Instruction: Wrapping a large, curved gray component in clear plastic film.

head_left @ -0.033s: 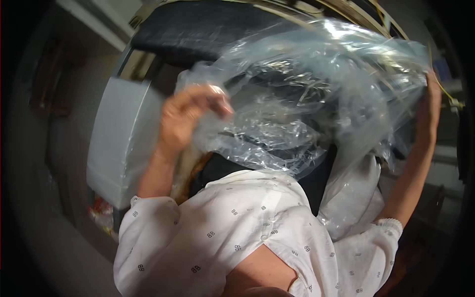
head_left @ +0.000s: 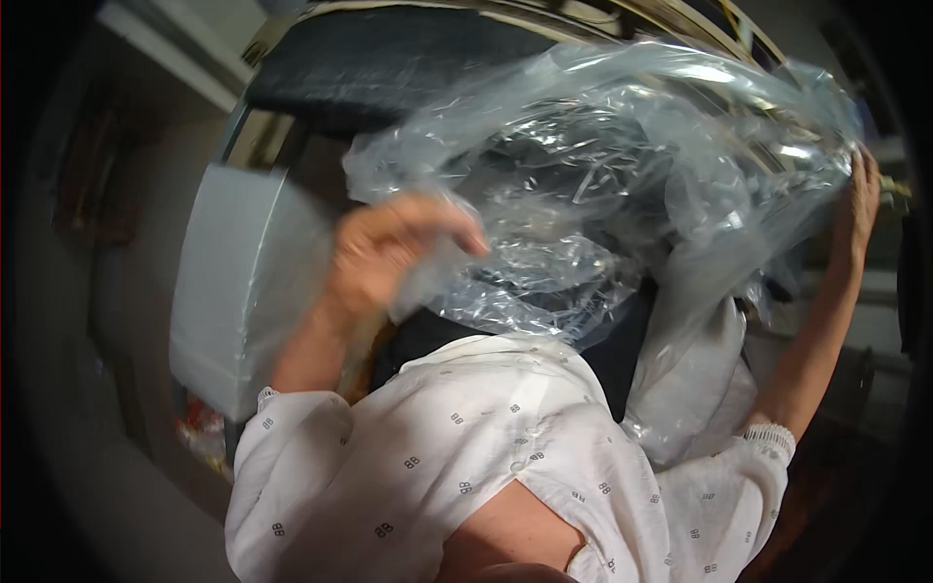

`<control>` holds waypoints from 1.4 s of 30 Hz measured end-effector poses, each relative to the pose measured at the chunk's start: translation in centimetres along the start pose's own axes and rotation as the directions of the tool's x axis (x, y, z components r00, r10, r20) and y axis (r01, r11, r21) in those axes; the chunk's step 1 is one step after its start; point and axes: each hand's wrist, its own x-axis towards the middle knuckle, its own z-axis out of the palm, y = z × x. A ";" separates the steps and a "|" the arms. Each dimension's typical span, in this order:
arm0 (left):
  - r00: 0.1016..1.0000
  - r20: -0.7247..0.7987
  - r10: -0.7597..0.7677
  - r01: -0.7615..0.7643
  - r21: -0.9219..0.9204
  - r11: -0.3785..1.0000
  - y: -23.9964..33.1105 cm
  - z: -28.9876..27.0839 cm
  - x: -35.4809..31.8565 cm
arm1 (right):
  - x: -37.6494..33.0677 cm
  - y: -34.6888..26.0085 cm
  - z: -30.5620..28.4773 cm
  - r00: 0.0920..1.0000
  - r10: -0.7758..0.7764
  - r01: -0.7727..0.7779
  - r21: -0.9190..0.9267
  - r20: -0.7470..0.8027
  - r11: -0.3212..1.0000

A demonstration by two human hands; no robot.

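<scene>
A large clear plastic sheet [head_left: 583, 146], crumpled and glossy, spreads in front of me in loose folds and reaches down over my lap. My right hand [head_left: 863, 199] grips its far right edge, arm stretched out. My left hand [head_left: 403, 243] is over the sheet's left part, with fingers bent and smeared by motion. Whether the left fingers hold any plastic, I cannot tell. More clear plastic hangs down on the right, over a pale bundle [head_left: 695, 379] beside my body.
A dark padded surface [head_left: 389, 68] lies beyond the sheet. To my left stands a light grey panel or box [head_left: 219, 291], with a small red-and-white packet [head_left: 202, 432] below it. Wooden strips [head_left: 671, 24] run along the far edge.
My left hand has moved slightly right and nearer to me. My right hand has shifted a little to the right, drawing the sheet's edge with it, and the folds have spread.
</scene>
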 end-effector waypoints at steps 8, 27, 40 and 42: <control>0.799 0.577 -0.169 -0.104 0.409 0.906 -5.0 10.5 2.9 | -14.6 -8.4 8.7 0.865 0.086 -0.195 0.173 0.495 0.965; 0.762 0.606 0.230 -0.647 0.688 0.328 -5.5 14.2 13.5 | -21.0 -7.8 11.3 0.919 -0.099 0.056 0.122 0.383 0.991; 0.734 0.512 0.445 -0.679 0.564 0.470 -3.6 12.4 13.2 | -16.9 -8.9 8.2 0.813 -0.287 0.302 0.055 0.506 0.952; 0.798 0.293 0.527 -0.603 0.397 0.692 -1.6 11.9 13.1 | -17.1 -9.1 7.6 0.736 -0.208 0.211 0.074 0.644 0.975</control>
